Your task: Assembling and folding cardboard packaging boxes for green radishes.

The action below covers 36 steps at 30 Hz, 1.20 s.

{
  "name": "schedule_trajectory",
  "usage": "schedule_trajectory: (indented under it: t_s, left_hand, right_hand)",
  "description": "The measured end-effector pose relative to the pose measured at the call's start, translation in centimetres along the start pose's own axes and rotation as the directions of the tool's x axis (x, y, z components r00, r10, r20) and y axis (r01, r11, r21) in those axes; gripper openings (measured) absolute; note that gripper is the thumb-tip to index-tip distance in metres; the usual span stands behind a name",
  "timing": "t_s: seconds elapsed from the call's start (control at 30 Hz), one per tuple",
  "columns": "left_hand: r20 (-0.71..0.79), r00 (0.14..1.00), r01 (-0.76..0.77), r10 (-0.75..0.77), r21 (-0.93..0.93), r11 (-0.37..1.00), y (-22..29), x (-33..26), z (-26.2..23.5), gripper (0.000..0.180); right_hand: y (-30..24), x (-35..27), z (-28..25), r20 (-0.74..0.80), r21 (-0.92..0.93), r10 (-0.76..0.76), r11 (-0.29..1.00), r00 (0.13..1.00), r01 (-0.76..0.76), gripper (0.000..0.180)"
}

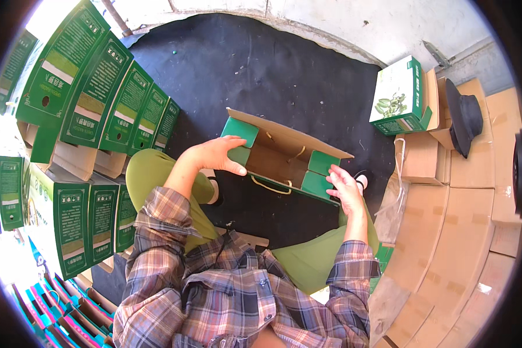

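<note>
Between my hands an open green carton (315,184) shows its brown inside, with its long back flap (290,134) raised. Folded inward at each end are short green end flaps (324,162). A pale cord handle (271,184) loops out from the near side, and another cord (297,154) shows inside. My left hand (209,156) rests at the carton's left end, fingers stretched along the flap and thumb apart. At the right end, my right hand (346,190) has its fingers spread, the tips at the flap edge.
Rows of green cartons (90,95) stand at left, with colourful cartons (64,313) below them. A white and green carton (397,95) sits at the far right, near a black hat (464,116) on stacked brown boxes (414,232). Black sheeting (255,64) covers the floor.
</note>
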<state>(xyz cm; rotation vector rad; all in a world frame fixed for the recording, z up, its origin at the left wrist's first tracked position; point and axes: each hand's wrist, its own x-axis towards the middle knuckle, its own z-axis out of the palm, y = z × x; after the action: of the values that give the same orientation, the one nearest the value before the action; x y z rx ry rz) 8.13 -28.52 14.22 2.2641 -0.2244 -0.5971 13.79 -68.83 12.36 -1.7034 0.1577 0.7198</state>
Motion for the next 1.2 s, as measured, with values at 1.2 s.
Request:
schedule_trajectory:
  t_s: [1.2]
  left_hand:
    - [-0.298, 0.954, 0.164, 0.027, 0.594, 0.787, 1.0, 1.4, 5.0, 0.078]
  right_hand:
    - [1.4, -1.1, 5.5, 0.131, -0.939, -0.500, 0.214, 0.856, 0.269, 0.088]
